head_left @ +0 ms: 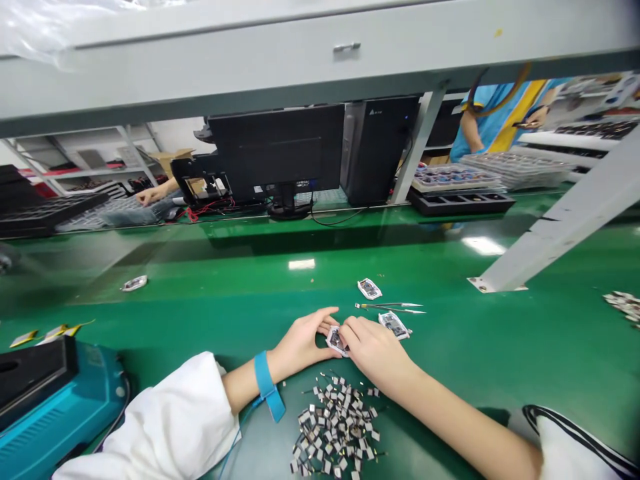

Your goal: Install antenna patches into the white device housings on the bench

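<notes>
Between my two hands sits a small white-framed device housing [335,339] with a circuit board inside. My left hand [305,340] grips its left side, thumb below and fingers above, a blue strap around the wrist. Over its right side lies my right hand [373,347], fingers bent down onto it; whether they pinch a small part is hidden. Two similar housings, one at the back [369,289] and one beside my right hand [394,325], lie on the green mat. Tweezers [393,307] rest between them. Nearer me spreads a pile of small square parts with short leads [337,427].
A teal machine [65,407] stands at the left, yellow-edged pouches [50,333] behind it. Another housing [135,284] lies far left. A slanted metal post [565,220] meets the bench at right. Behind are a monitor [280,150], stacked trays [457,183] and two co-workers' arms.
</notes>
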Demonstrator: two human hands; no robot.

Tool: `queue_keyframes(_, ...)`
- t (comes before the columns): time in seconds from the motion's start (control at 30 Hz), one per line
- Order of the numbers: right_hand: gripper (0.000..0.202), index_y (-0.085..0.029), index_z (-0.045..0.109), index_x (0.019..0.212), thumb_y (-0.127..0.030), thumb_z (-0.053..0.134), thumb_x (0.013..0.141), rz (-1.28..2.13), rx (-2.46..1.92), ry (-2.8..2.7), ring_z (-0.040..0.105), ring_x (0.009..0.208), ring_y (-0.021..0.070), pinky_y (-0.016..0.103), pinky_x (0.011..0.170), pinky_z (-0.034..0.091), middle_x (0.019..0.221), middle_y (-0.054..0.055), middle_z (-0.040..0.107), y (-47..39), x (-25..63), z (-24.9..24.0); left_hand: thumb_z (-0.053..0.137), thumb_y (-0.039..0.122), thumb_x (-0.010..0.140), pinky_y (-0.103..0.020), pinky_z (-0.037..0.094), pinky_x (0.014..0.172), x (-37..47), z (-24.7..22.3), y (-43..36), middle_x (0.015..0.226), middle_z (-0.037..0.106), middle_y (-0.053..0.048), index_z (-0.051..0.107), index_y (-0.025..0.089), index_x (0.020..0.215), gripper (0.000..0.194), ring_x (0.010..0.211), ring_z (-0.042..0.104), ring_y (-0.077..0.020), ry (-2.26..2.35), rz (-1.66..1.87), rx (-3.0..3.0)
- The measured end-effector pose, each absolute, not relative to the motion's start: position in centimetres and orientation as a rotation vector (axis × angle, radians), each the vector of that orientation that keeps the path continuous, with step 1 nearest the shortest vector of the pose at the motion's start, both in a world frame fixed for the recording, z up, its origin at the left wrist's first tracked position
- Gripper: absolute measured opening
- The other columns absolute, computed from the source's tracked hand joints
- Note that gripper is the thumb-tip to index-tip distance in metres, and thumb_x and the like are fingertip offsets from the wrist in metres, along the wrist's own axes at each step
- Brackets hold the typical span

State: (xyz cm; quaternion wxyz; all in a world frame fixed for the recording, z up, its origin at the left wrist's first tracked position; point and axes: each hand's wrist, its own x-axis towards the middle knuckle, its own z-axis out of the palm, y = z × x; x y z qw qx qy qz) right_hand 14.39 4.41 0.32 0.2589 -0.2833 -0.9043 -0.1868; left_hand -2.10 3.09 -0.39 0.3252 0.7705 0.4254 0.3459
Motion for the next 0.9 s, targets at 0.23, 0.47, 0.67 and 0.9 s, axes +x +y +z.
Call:
queue_keyframes(0.23,0.015,-0.014,0.054,0.063,-0.011,0.047,0.076,-0.512,-0.668,-2.445,0.043,0.058,0.0139,0.027,0.053,0.031,0.061,0.003,0.048,4.8,14.0,1.0,0.073,0.019,0.056,-0.026,0.052,0.077,-2.2,-0.2,2.7,0.091,0.06,-0.004,0.039,0.016,0.115,0.068,0.08,0.061,-0.0129,1.088,0.96,1.894)
queue_keyframes(0.47,0.021,-0.014,0.057,0.078,-0.009,0.037,0.081,-0.283,-0.667,-2.395,0.048,0.069,0.0108,0.021,0.06,0.04,0.076,0.003,0.056,5.5,14.5,-0.1,0.074,0.021,0.056,-0.026,0.051,0.078,-2.2,-0.4,2.7,0.091,0.06,-0.004,0.04,0.016,0.113,0.066,0.08,0.061,-0.0132,1.144,1.0,1.837)
queue_keyframes(0.67,0.023,-0.012,0.059,0.083,-0.007,0.037,0.081,-0.246,-0.709,-2.362,0.049,0.068,0.0138,0.026,0.059,0.039,0.075,0.004,0.059,5.3,14.4,0.2,0.073,0.022,0.057,-0.028,0.051,0.079,-2.3,-0.4,2.6,0.091,0.06,-0.003,0.043,0.017,0.108,0.06,0.079,0.06,-0.0132,1.203,1.057,1.847)
queue_keyframes(0.9,0.009,-0.014,0.057,0.072,-0.012,0.051,0.077,0.044,-0.755,-2.232,0.048,0.068,0.0116,0.024,0.061,0.041,0.073,0.002,0.057,5.8,13.7,0.3,0.074,0.022,0.056,-0.029,0.05,0.08,-2.2,-0.4,2.6,0.093,0.061,-0.005,0.043,0.017,0.106,0.058,0.083,0.06,-0.0149,1.242,1.116,1.801)
